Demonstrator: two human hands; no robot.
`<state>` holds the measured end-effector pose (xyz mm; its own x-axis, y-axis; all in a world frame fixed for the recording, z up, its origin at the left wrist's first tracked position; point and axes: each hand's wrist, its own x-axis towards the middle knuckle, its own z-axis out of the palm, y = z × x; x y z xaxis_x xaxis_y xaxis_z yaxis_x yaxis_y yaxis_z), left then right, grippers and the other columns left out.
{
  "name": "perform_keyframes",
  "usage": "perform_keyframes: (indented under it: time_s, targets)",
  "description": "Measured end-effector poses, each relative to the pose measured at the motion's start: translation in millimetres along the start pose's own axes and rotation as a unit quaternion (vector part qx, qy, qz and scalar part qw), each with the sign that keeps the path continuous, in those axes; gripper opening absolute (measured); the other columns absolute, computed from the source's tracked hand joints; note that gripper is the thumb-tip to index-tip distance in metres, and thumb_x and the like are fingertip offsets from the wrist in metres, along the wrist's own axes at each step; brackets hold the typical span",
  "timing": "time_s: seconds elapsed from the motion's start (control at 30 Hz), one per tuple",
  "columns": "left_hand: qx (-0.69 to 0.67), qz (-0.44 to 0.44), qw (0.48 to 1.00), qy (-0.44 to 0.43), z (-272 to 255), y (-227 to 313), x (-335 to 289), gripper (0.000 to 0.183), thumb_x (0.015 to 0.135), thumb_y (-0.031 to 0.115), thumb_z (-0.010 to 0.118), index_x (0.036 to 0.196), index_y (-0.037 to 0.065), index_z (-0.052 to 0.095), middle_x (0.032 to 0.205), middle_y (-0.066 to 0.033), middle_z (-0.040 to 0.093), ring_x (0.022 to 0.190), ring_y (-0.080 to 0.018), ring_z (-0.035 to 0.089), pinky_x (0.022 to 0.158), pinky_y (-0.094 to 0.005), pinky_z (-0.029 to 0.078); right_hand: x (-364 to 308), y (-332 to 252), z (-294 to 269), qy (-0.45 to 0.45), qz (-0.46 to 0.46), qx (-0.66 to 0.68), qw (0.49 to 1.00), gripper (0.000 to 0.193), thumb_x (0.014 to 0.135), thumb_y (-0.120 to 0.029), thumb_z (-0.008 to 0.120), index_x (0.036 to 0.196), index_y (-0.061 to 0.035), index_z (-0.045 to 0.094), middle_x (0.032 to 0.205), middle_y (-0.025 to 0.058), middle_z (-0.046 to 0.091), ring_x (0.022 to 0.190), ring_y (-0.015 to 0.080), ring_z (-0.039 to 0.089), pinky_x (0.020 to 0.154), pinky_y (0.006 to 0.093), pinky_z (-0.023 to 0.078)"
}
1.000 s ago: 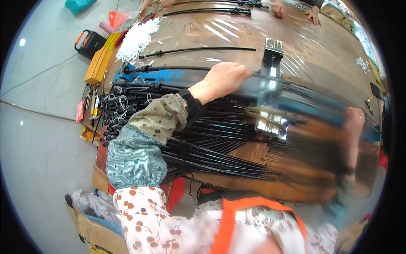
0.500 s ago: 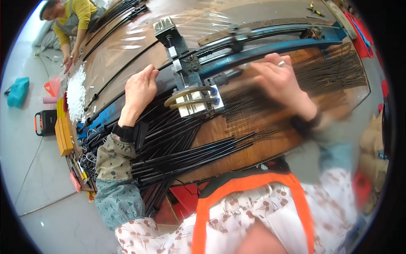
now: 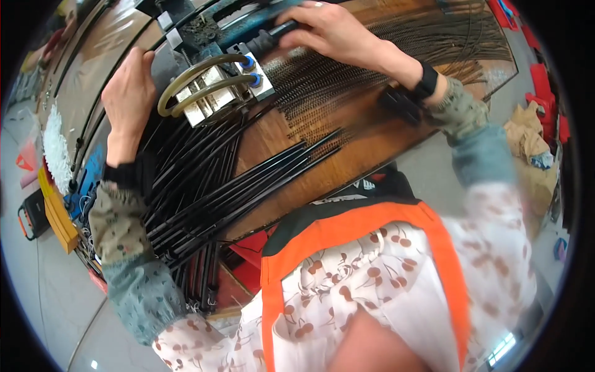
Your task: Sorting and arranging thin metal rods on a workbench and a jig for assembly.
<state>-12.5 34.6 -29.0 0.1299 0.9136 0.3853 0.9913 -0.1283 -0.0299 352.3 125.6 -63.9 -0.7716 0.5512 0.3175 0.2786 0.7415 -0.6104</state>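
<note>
My left hand (image 3: 129,90) is closed, fingers curled, at the left side of a metal clamping machine; a black rod (image 3: 162,41) runs from its fingertips toward the machine. The machine has a bright metal block (image 3: 207,96), two looped amber hoses (image 3: 204,65) and blue fittings. At the machine's right, the bent fingers of my right hand (image 3: 334,34) close around the end of a dark cylindrical fitting (image 3: 263,42). Whatever small piece they may hold is hidden. Below the machine lie several black rods (image 3: 248,180). Long thin coil springs (image 3: 396,53) spread under my right forearm.
White small pieces (image 3: 57,152) lie in a heap at the left table edge, near a yellow box (image 3: 59,214). A black and orange case (image 3: 32,214) stands on the floor. Crumpled brown paper (image 3: 527,139) lies at the right. A co-worker's blurred arm (image 3: 52,43) shows far left.
My view has shifted, so the machine sits higher and further left. My right hand, blurred and apart from the dark fitting before, now has its fingers at the fitting's end. My left hand stays beside the machine.
</note>
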Motion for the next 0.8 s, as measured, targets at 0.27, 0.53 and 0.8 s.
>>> perform_keyframes:
  time_s: [0.27,0.53,0.8]
  targets:
    - [0.229,0.023,0.967,0.107,-33.0,-31.9,-45.2,0.028,0.095,0.021,0.064,0.123,0.015,0.066,0.107,-0.0113,0.065,0.103,-0.0318,0.058,0.088,-0.0460,0.042,-102.8,-55.2,33.6,-0.142,-0.127,-0.096,0.977,0.023,0.080,-0.028,0.074,0.084,-0.0117,0.059,0.081,0.0045,0.053,0.088,0.0249,0.054,0.073,0.0384,0.043]
    - [-0.153,-0.054,0.979,-0.121,-54.4,207.1,-140.2,0.038,0.093,0.012,0.064,0.130,0.007,0.062,0.088,-0.0148,0.058,0.076,-0.0342,0.058,0.065,-0.0427,0.046,-84.2,-57.3,28.2,0.099,-0.173,-0.084,0.976,0.027,0.081,-0.030,0.074,0.090,-0.0091,0.060,0.076,0.0020,0.051,0.071,0.0193,0.057,0.056,0.0320,0.048]
    - [-0.145,-0.012,0.981,-0.130,-86.7,214.3,-92.3,0.043,0.090,0.006,0.065,0.133,0.012,0.062,0.076,-0.0132,0.053,0.062,-0.0342,0.057,0.053,-0.0429,0.046,-117.9,-38.7,-68.5,0.120,-0.105,-0.109,0.981,0.023,0.080,-0.033,0.078,0.092,-0.0148,0.069,0.068,0.0031,0.058,0.062,0.0216,0.062,0.051,0.0338,0.049]
